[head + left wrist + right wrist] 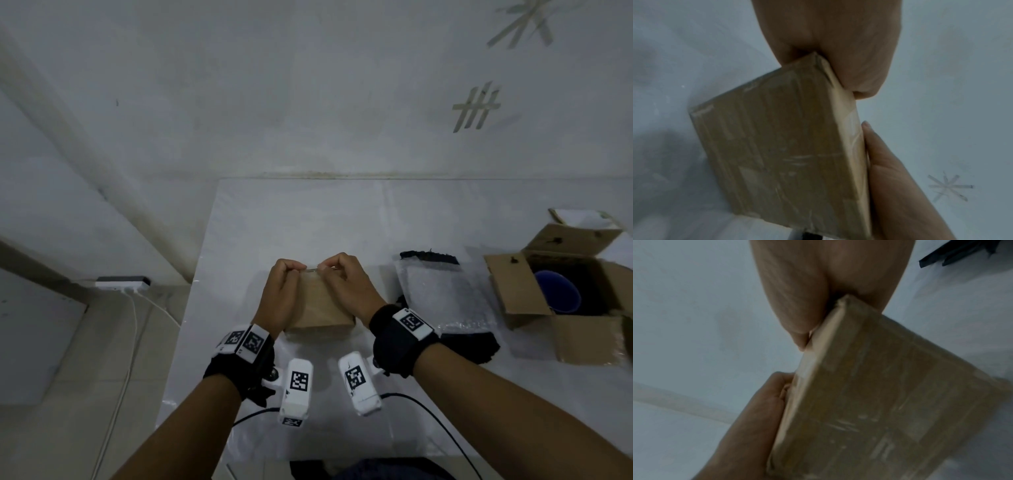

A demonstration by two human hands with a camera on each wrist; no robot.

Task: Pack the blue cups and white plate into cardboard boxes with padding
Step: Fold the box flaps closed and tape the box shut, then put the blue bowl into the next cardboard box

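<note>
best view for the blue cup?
Head view. The blue cup sits inside the open cardboard box at the table's right edge, partly hidden by the box wall. Neither wrist view shows it: both are filled by the flat cardboard piece that both hands are pinching.

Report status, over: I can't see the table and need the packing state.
Left hand and right hand both pinch the top edge of a flat cardboard box. Blue cup sits in the open box at right. Nothing obstructing.
</note>
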